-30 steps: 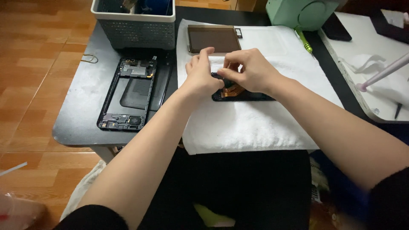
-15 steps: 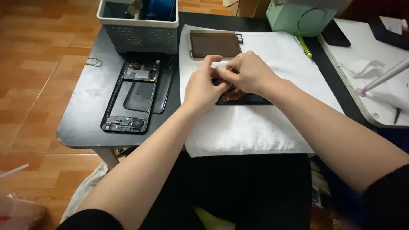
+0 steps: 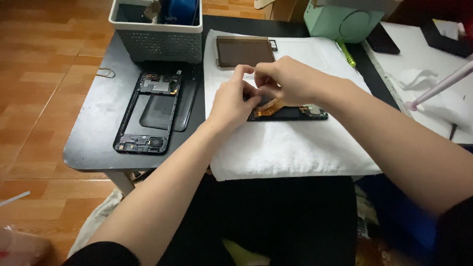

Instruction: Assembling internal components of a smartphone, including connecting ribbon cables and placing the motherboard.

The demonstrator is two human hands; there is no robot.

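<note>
An opened black phone body (image 3: 295, 113) with an orange flex cable (image 3: 271, 106) lies on a white towel (image 3: 295, 148). My left hand (image 3: 231, 101) and my right hand (image 3: 288, 79) meet over its left end, thumbs and forefingers pinched together on a small piece there. The fingers hide what that piece is. A brown screen panel (image 3: 245, 50) lies on the towel just beyond the hands.
A black phone frame (image 3: 150, 111) with exposed parts lies on the black table (image 3: 93, 128), left of the towel. Behind it stands a white basket (image 3: 157, 42). A green screwdriver (image 3: 346, 53), a pale green device (image 3: 342, 19) and a pink-tipped stick (image 3: 438, 88) are at right.
The white piece seen between my fingers earlier is no longer visible. Both hands have closed together lower over the phone's left end, and more of the phone body shows at right.
</note>
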